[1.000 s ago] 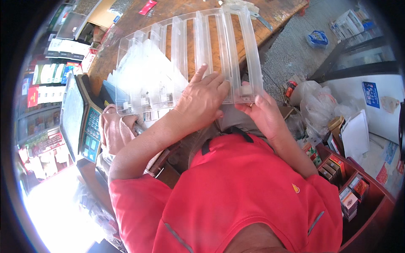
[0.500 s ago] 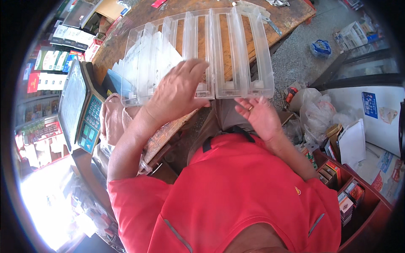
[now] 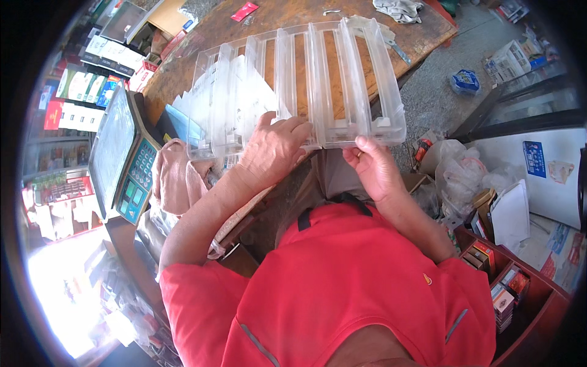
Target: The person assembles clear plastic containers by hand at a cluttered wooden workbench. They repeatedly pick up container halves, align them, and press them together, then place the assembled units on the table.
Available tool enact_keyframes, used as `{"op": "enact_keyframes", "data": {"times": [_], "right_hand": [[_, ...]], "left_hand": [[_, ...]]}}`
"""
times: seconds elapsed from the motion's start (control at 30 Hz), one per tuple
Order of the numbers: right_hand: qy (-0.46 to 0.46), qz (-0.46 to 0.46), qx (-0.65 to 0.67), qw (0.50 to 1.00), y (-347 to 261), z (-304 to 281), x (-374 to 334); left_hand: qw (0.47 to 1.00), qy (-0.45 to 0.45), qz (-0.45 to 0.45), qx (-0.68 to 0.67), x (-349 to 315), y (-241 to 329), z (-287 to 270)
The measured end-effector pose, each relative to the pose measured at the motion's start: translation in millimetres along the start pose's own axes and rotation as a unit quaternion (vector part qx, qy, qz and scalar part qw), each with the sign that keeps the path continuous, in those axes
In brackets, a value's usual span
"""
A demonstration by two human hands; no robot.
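Observation:
A clear plastic divided tray [image 3: 299, 92] with several long lanes lies across the wooden table, its near edge toward me. Small whitish pieces sit at the near ends of some lanes. My left hand [image 3: 275, 147] is bent over the near edge at the middle, fingers curled into a lane, with the fingertips partly hidden. To its right, my right hand [image 3: 376, 166] pinches the near rim, thumb on top and fingers bent below; a ring shows on one finger. White papers [image 3: 244, 92] show through the left lanes.
A scale [image 3: 125, 156] with a keypad stands at the left beside a pinkish cloth [image 3: 176, 177]. The table [image 3: 275, 13] bears a red packet [image 3: 244, 11] and a grey cloth [image 3: 398, 9]. At right are plastic bags [image 3: 461, 168] and a dark red drawer [image 3: 538, 306] with small boxes.
My left hand has come down from above the tray onto its near edge, fingers curling in. My right hand has closed on the rim. The tray appears slightly lower and further right in view.

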State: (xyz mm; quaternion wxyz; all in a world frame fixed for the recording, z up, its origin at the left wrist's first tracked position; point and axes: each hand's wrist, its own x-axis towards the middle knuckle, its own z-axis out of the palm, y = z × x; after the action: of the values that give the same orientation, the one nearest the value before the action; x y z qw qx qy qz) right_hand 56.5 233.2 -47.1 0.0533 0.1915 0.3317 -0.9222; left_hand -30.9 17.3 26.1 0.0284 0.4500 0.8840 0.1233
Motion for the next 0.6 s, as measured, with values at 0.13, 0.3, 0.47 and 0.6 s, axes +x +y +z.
{"op": "enact_keyframes", "data": {"times": [0.13,0.3,0.47,0.6], "right_hand": [[-0.034,-0.007,-0.014,0.999,3.8,-22.9,12.3],[0.002,-0.020,-0.017,1.000,22.2,-4.2,5.5],[0.057,-0.007,-0.041,0.998,23.4,14.1,10.3],[0.044,0.014,-0.024,0.999,16.2,7.5,14.7]], "left_hand": [[0.999,0.024,0.002,-0.023,1.0,3.4,-1.4],[0.998,0.037,-0.023,0.054,4.4,10.0,15.3],[0.997,0.055,-0.023,0.048,6.1,9.9,18.4],[0.994,0.107,-0.004,0.028,9.5,11.4,11.2]]}}
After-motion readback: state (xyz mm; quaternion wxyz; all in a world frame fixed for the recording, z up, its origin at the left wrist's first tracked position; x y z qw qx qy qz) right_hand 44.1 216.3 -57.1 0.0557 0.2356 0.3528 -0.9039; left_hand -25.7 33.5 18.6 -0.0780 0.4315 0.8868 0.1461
